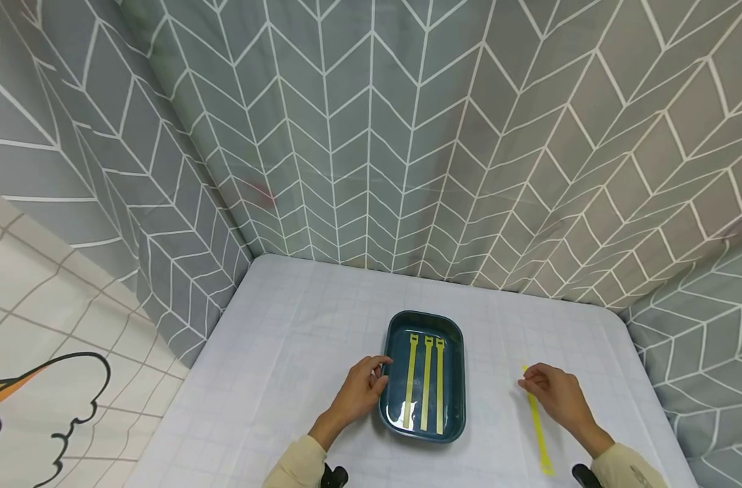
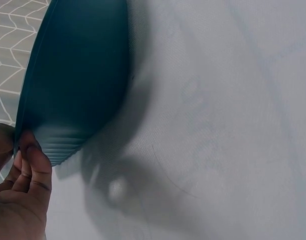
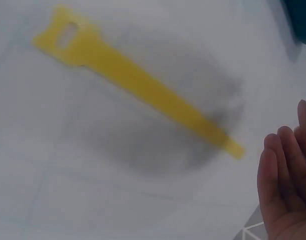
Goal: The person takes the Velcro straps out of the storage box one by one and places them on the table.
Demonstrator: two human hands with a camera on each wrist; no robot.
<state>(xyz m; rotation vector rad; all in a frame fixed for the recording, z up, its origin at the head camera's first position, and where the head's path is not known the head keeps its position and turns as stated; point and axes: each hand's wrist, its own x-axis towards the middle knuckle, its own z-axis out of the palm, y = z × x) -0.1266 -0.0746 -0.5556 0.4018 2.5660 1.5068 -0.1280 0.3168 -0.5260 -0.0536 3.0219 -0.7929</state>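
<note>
My left hand [image 1: 360, 388] pinches the left rim of a dark teal tray [image 1: 459, 379]; in the left wrist view its thumb and fingers [image 2: 39, 162] meet at the tray's edge. Inside the tray lie three yellow cable ties [image 1: 426, 383], side by side with their slotted heads at the far end. To the right, one more yellow cable tie [image 1: 539, 437] lies on the table, slotted head toward me. My right hand [image 1: 556, 395] hovers by that tie's narrow far end, fingers loosely extended. In the right wrist view the loose tie [image 3: 148, 90] shows apart from the fingertips [image 3: 284, 134].
A white cloth covers the table [image 1: 297, 318]. Grey curtains [image 1: 371, 135] with white zigzag lines stand behind it and at both sides. At the lower left hangs a pale checked cloth [image 1: 53, 379] with a cartoon print.
</note>
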